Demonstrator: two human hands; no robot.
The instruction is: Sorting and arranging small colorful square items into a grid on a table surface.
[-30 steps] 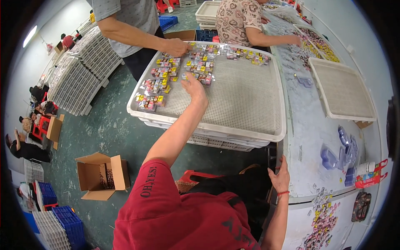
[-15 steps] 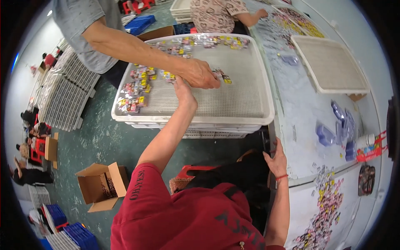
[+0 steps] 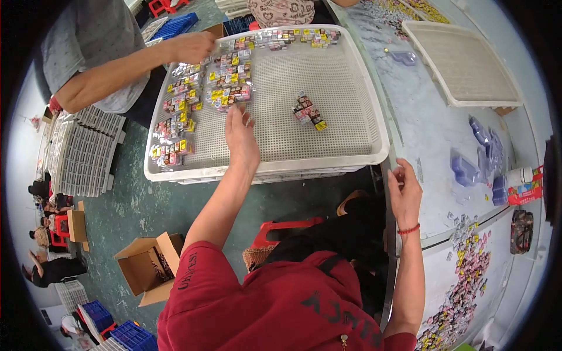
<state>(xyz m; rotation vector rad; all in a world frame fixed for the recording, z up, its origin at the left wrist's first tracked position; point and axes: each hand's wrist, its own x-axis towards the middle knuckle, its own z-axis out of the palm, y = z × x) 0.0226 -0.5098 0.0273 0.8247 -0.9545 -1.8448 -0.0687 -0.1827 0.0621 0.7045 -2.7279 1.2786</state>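
Note:
My left hand (image 3: 241,137) reaches over a white mesh tray (image 3: 345,160). Its fingers are apart, with the tips at the near end of a row of small clear packs (image 3: 228,96) with pink, black and yellow pieces. Whether they touch the packs I cannot tell. A small separate cluster of packs (image 3: 309,111) lies in the middle of the tray. Along the tray's left side runs another row of packs (image 3: 174,127). My right hand (image 3: 405,193), with a red bracelet at the wrist, is at the edge of the worktable (image 3: 430,175), fingers loosely bent and holding nothing.
Across the tray, a co-worker's hand (image 3: 196,47) is over the far left packs. On the worktable lie another white tray (image 3: 462,64), clear blue plastic pieces (image 3: 465,169) and many small loose pieces (image 3: 459,281). An open cardboard box (image 3: 137,263) and a red stool (image 3: 281,228) are below.
The co-worker's hand has left the small cluster and moved to the far left. My left hand has drawn back slightly left and nearer me; my right hand has lifted slightly, its fingers more bent.

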